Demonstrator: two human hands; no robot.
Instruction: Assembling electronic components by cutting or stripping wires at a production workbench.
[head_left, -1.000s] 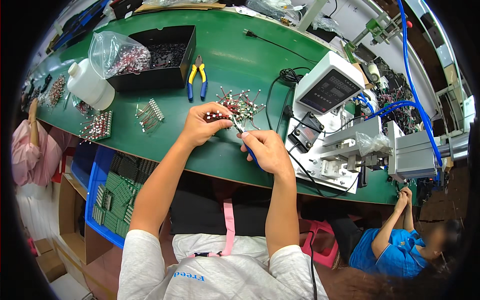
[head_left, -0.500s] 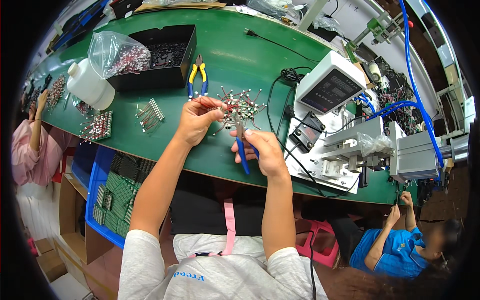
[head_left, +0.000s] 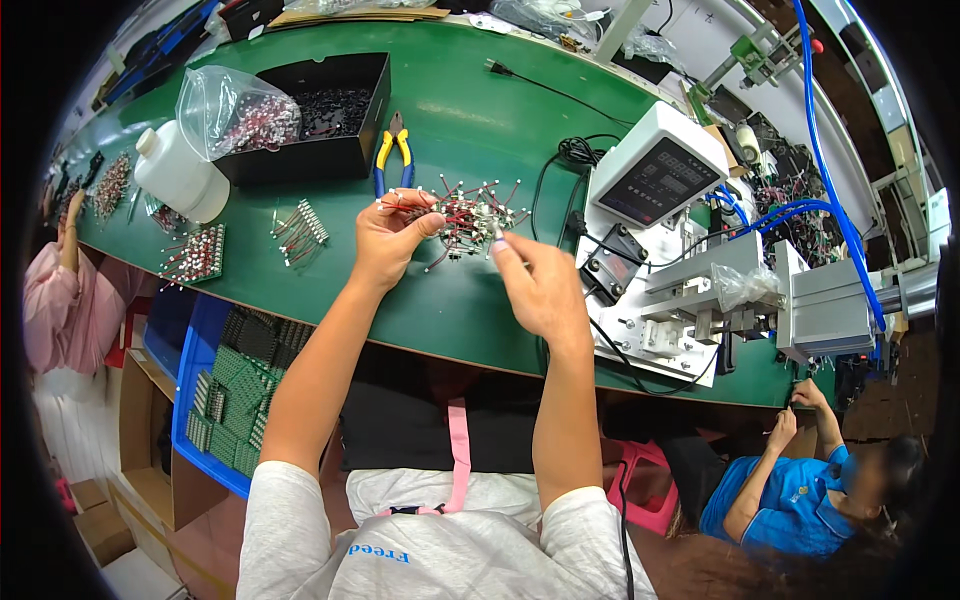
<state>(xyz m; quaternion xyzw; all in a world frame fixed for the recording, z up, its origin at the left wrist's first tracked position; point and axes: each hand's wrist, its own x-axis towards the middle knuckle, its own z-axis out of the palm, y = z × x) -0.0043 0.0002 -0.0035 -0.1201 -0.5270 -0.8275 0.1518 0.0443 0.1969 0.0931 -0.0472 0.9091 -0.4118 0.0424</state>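
Observation:
My left hand [head_left: 386, 248] is closed, pinching a few thin red wires [head_left: 405, 205] with small white connectors at their ends, just left of a loose pile. That pile [head_left: 475, 215] is made of small boards with red wires and white plugs, heaped on the green table. At its right edge my right hand [head_left: 545, 290] is closed, thumb and forefinger together at the pieces. What lies between those fingers is too small and blurred to make out. Behind my left hand lie pliers [head_left: 394, 155] with yellow and blue handles.
A black box [head_left: 300, 160] with a plastic bag of parts stands back left beside a white bottle [head_left: 180, 175]. Wired boards [head_left: 300, 233] lie left. A machine with a display [head_left: 660, 175] stands right. A blue bin [head_left: 185, 400] holds green boards. Two co-workers sit at either side.
The blue-handled cutting tool held in my right hand no longer shows. My right hand has turned and moved to the pile's right edge. My left hand stays nearly in place.

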